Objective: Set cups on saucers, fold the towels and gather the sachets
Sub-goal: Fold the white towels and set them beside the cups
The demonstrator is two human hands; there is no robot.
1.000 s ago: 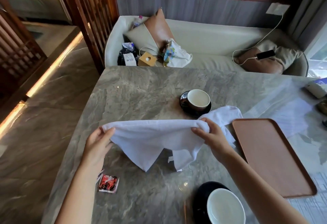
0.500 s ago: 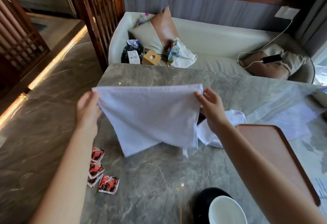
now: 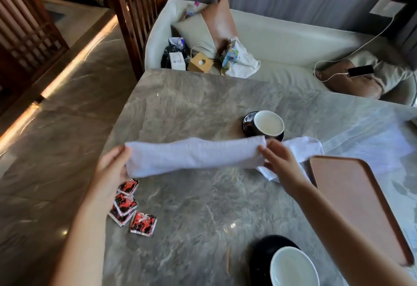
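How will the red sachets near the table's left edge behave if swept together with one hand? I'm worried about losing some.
The sachets look flat, thin and light, so they should slide easily on the smooth stone table. They overlap loosely, so they may scatter. They lie close to the edge, so an outward sweep could drop some.

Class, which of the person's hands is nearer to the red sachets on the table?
Left. The left hand grips the towel end just above the sachets; the right hand holds the opposite end, far across.

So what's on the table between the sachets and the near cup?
Nothing: in the head view, only bare marble table lies between the sachets and the near cup.
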